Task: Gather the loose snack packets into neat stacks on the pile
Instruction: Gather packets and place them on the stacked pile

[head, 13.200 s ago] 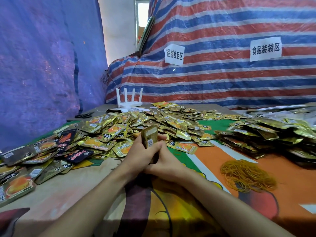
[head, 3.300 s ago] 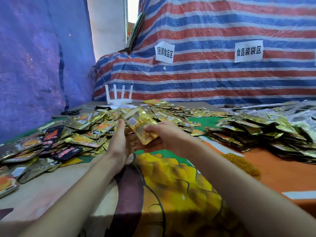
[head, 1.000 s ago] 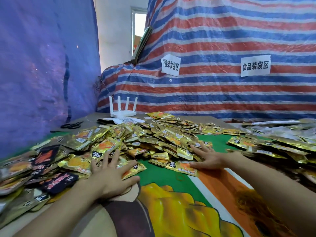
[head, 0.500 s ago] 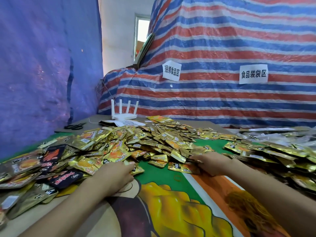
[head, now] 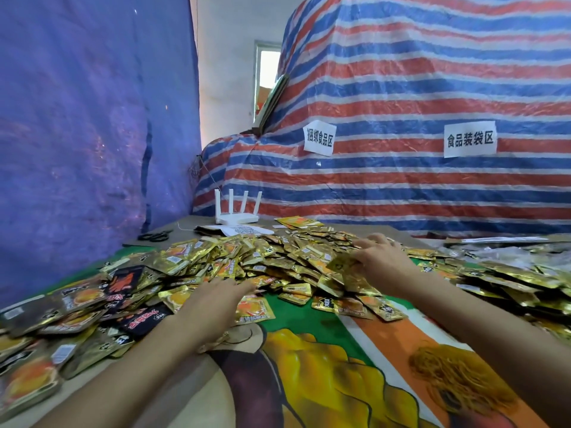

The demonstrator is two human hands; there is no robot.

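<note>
A big loose pile of gold and orange snack packets (head: 272, 257) covers the middle of the table. My left hand (head: 213, 301) lies flat at the pile's near edge, fingers stretched over packets beside an orange packet (head: 253, 310). My right hand (head: 381, 257) reaches farther in and rests on top of the pile with fingers spread; a gold packet (head: 340, 264) sits at its thumb. Neither hand visibly grips anything.
Larger dark packets (head: 77, 307) and black ones (head: 142, 319) lie at the left. A second heap of packets (head: 525, 279) is on the right. Orange rubber bands (head: 460, 375) sit near right. A white router (head: 236, 211), paper (head: 238, 230) and scissors (head: 154, 236) stand behind.
Both hands have slid forward into the pile since a second ago. The right hand has moved up and farther in, with its fingers spread again after curling half a second ago.
</note>
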